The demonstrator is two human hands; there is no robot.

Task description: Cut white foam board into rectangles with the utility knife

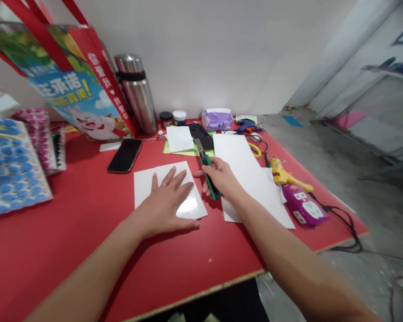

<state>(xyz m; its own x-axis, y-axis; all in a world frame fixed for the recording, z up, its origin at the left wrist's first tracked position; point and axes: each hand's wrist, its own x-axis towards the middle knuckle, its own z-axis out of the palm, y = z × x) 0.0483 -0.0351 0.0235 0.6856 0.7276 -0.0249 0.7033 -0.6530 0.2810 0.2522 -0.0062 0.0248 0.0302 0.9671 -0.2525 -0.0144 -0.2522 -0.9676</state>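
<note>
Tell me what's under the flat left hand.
The left hand presses a glossy white rectangular sheet on the red table. Anything beneath the sheet is covered.

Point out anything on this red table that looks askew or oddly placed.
The power strip lies near the table's right edge, its black cord trailing off it. The long white sheet lies at a slant. Otherwise nothing looks spilled or damaged.

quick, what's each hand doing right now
Left hand: open, flat on the white sheet.
Right hand: closed on the green utility knife.
</note>
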